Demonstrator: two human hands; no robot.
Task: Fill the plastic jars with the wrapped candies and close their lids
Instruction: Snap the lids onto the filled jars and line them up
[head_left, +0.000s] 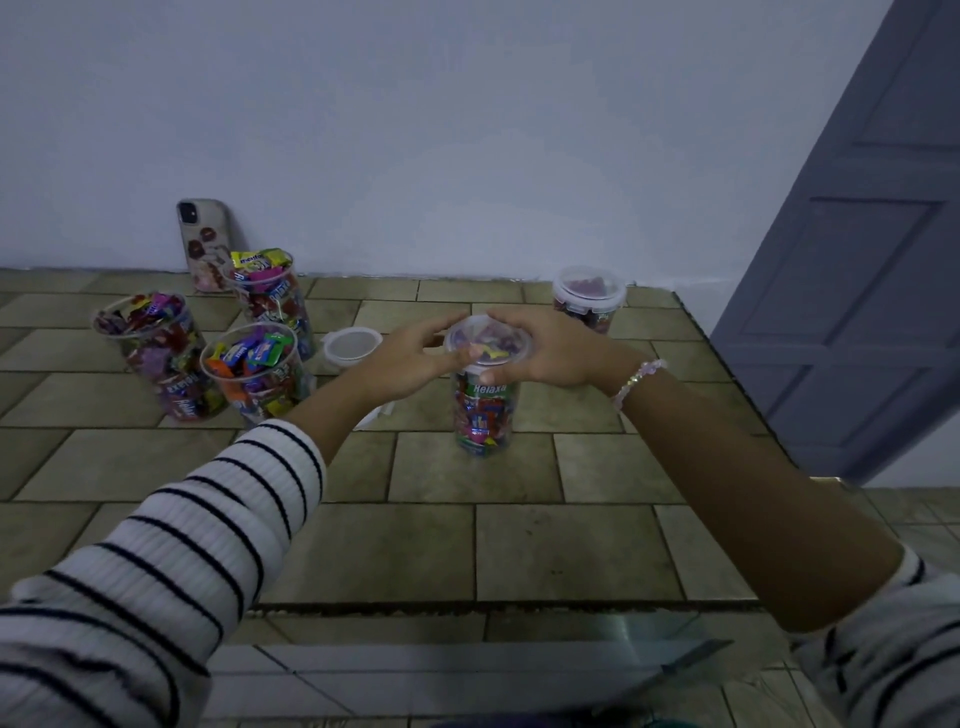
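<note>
A clear plastic jar full of wrapped candies stands upright on the tiled counter, mid-frame. A clear lid sits on its mouth. My left hand holds the lid's left rim, thumb on top. My right hand grips the right rim from the other side. Three open jars heaped with candies stand at the left: one at the far left, one in front, one behind. A closed jar stands at the back right.
A loose clear lid lies on the tiles between the open jars and my left hand. A phone leans against the white wall at the back. The counter's right edge drops off beside a grey door.
</note>
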